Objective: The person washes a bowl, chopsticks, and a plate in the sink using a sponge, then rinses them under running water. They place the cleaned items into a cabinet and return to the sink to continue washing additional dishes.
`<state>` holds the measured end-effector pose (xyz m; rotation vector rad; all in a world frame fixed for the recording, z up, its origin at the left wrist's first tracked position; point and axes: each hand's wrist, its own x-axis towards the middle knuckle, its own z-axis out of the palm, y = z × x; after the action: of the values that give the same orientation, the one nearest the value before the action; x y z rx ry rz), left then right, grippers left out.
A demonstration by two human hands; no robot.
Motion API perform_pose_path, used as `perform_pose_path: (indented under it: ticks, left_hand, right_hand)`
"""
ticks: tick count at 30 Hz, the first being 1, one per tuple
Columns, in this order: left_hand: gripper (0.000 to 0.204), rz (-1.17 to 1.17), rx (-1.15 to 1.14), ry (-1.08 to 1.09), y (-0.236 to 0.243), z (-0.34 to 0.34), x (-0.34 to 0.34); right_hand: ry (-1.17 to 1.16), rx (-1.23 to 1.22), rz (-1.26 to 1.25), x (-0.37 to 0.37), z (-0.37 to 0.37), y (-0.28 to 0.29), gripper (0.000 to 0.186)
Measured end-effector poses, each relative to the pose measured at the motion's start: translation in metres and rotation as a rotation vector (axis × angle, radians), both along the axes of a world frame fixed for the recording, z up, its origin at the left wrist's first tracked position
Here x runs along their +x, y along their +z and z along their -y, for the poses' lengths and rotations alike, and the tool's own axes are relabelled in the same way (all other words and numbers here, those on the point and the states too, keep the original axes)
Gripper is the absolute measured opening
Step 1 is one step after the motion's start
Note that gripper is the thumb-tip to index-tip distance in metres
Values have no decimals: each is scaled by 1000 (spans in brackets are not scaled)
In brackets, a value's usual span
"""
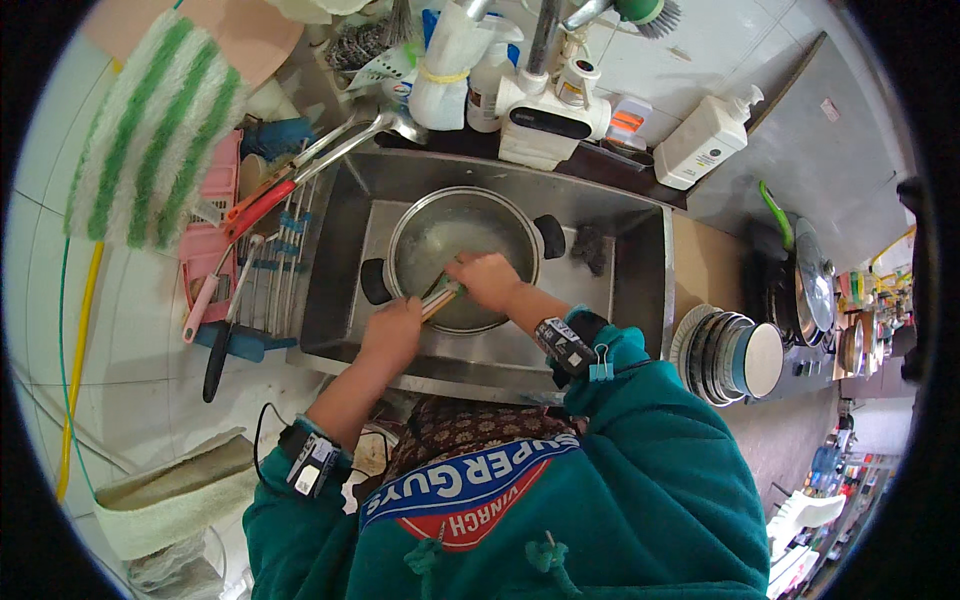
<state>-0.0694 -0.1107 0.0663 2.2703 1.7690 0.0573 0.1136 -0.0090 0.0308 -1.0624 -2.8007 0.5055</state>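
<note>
The steel pot (pixel 462 240) sits inside the sink (pixel 640 250). Over the pot's near rim, the left hand (pixel 392 328) is closed around a bundle of chopsticks (pixel 440 296). The right hand (pixel 487 279) grips the same bundle at its far end, above the pot's water.

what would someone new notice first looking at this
First, the two hands meeting over the steel pot in the middle of the sink: the left hand and right hand both grip a bundle of chopsticks at the pot's near rim. Next, the green-and-white striped cloth hanging at upper left, and the stack of bowls on the counter to the right.
</note>
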Motion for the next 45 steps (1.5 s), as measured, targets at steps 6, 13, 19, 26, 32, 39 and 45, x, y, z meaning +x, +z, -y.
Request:
perform_pose_path:
  ticks: [6, 13, 19, 26, 32, 39, 45]
  left_hand:
    - [15, 49, -90, 196, 19, 21, -28]
    - [29, 1126, -629, 639, 1, -4, -25]
    - [23, 1327, -793, 703, -14, -17, -3]
    - [36, 1615, -1059, 654, 15, -9, 20]
    - [42, 1625, -1094, 681, 28, 7, 1]
    - [44, 1393, -939, 602, 30, 30, -25]
    - [40, 839, -465, 434, 0, 5, -23]
  right_hand:
    - [-183, 157, 95, 18, -34, -44, 29]
    - [-225, -485, 353, 9, -9, -65, 37]
    - [-103, -142, -311, 8, 50, 34, 46]
    - [95, 317, -239, -6, 10, 24, 32]
    - [26, 277, -163, -11, -10, -15, 28]
    - [-365, 266, 64, 14, -27, -75, 40]
    - [-213, -390, 145, 13, -12, -42, 51]
